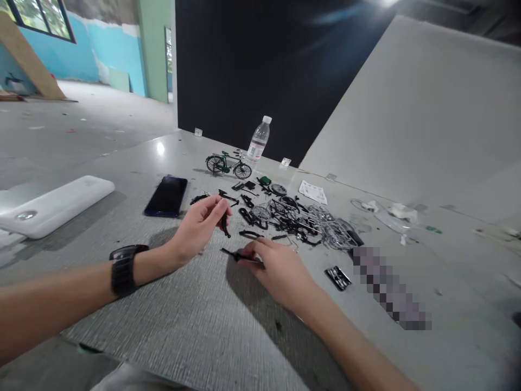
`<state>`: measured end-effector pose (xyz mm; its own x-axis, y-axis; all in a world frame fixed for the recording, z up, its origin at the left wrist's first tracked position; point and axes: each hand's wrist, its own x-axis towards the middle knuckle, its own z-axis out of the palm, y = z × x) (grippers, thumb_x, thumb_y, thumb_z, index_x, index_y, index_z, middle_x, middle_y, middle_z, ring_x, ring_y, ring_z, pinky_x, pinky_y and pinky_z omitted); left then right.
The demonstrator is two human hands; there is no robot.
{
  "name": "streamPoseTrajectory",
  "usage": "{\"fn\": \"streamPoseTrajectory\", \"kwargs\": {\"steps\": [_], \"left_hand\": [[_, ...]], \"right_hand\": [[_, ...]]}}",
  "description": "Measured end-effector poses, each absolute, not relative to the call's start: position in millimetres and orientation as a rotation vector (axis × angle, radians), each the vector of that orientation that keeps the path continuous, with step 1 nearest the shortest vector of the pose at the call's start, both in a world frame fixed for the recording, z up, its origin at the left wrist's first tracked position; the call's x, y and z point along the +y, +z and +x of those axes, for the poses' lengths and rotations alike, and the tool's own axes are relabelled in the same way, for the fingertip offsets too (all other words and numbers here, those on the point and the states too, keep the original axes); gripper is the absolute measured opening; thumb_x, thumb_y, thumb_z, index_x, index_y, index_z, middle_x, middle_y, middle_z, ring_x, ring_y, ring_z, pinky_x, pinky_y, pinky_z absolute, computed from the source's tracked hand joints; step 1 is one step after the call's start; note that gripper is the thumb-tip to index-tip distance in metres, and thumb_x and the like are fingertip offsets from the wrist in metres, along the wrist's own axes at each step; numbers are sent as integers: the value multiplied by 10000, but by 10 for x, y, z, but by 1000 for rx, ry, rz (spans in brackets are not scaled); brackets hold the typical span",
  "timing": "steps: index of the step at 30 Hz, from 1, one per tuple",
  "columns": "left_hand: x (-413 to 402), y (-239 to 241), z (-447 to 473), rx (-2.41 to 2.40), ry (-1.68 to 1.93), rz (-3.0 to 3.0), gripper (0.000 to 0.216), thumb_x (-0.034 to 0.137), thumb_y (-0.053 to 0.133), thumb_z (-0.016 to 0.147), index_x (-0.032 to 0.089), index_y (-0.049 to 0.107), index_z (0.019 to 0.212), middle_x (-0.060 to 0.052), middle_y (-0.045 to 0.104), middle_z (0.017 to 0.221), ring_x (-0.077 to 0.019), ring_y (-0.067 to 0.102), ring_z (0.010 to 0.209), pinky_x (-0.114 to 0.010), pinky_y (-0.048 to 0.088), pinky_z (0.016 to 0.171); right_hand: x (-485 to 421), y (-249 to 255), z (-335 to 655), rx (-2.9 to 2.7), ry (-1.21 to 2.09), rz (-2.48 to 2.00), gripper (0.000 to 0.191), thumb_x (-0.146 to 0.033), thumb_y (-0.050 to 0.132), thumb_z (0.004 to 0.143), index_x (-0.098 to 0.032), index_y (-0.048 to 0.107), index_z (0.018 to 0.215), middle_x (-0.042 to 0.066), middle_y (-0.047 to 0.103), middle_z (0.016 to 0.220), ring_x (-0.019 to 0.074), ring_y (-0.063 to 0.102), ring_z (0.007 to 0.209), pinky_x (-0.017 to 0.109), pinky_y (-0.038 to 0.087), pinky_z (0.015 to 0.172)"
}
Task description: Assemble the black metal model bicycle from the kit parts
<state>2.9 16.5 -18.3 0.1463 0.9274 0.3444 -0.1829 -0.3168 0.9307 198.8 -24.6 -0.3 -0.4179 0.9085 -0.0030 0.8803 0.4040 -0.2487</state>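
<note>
My left hand [203, 222], with a black watch [123, 269] on its wrist, is closed on a small curved black part [225, 224] that hangs below the fingertips. To its right, my right hand [277, 266] grips a thin dark part [232, 253] low over the table; its exact kind is hard to make out. Beyond both hands lies a heap of miniature bicycle parts [293, 214], with small wheels, black pieces and silvery frames. Behind the heap stands a small dark green model bicycle [228, 164], upright on the table.
On the left are a smartphone [166, 195] and a white rounded device [61, 206]. A water bottle [259, 140] stands at the back. A paper sheet [312, 191], a small black tray of parts [337, 277] and clear plastic packaging [391, 214] lie to the right. Upright panels border the table's far side.
</note>
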Motion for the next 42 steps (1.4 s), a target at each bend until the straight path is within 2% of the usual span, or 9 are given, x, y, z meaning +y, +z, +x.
{"fn": "streamPoseTrajectory", "kwargs": {"steps": [9,12,15,19,25,29,32,37,42], "left_hand": [[173,-185,25,899,1349,1465,340,440,522,999,183,639,810,12,534,662,-127,508,608,-239,420,574],[181,-205,23,923,1322,1478,332,438,525,996,187,645,816,12,533,669,-130,507,618,-243,414,583],[181,-212,23,917,1302,1487,326,439,534,991,191,645,811,13,527,675,-131,505,620,-243,408,585],[183,-221,24,937,1252,1526,324,453,536,986,200,659,824,18,501,666,-131,464,595,-243,376,544],[192,-224,23,956,1239,1557,329,452,526,988,199,659,825,19,498,649,-134,461,596,-247,369,548],[179,-212,24,970,1188,1575,329,454,520,990,197,657,837,29,499,637,-128,459,581,-238,350,532],[174,-214,27,961,1182,1576,320,430,513,992,193,656,832,34,491,625,-122,456,573,-234,350,534],[187,-232,30,957,1160,1589,302,424,532,989,196,685,865,29,519,616,-116,488,563,-216,364,511],[189,-242,39,932,1076,1528,236,356,556,978,194,692,873,20,578,603,-110,540,537,-192,409,473]], "right_hand": [[-243,37,2077,-2503,464,-1594,63,-210,678,896,-219,714,947,61,744,995,238,680,880,321,475,715],[-161,125,2183,-2367,501,-1673,84,-277,656,907,-240,727,931,56,747,962,232,675,826,324,470,661],[17,174,2430,-2136,363,-1851,265,-432,551,961,-240,732,937,70,750,928,233,664,735,336,461,604],[202,117,2726,-2086,116,-1968,256,-414,563,950,-224,730,915,71,756,911,248,677,779,344,458,645],[105,73,2573,-2160,-18,-1938,375,-496,518,977,-228,686,1179,88,719,998,235,668,757,328,456,574],[25,-14,2366,-2380,6,-1677,311,-437,568,983,-269,688,1215,78,677,1174,219,678,806,332,492,634],[48,-110,2301,-2428,-29,-1624,228,-346,596,977,-248,706,1151,79,677,1171,227,684,819,344,495,663],[139,-145,2337,-2177,142,-1601,137,-299,636,947,-224,718,1028,60,735,1076,245,689,957,366,504,812],[157,-84,2408,-1866,449,-1565,202,-392,636,930,-221,736,973,52,771,995,234,685,925,363,491,809]]}}
